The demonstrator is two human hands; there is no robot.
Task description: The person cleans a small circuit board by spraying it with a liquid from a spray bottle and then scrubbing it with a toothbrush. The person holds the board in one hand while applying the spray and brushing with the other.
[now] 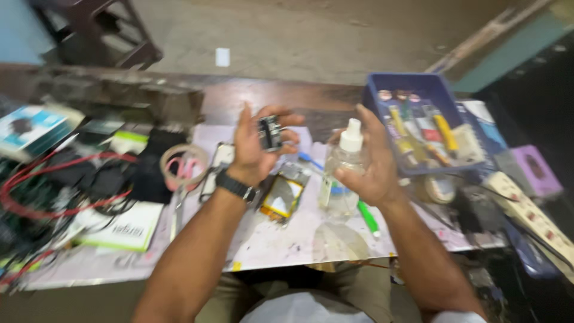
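Two hands grip: left (251,146) a small dark part (270,133) held upright, right (371,161) an upright clear bottle (344,173).

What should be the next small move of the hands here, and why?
Probably bring the clear bottle in the right hand toward the small dark part in the left hand: the white nozzle already sits level with the part, and a gap remains between them.

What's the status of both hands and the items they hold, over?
Left hand raised, grip shut on small dark part. Right hand grip shut on clear spray bottle. Both above cluttered worktable; blue tray beside right hand, not blocking.
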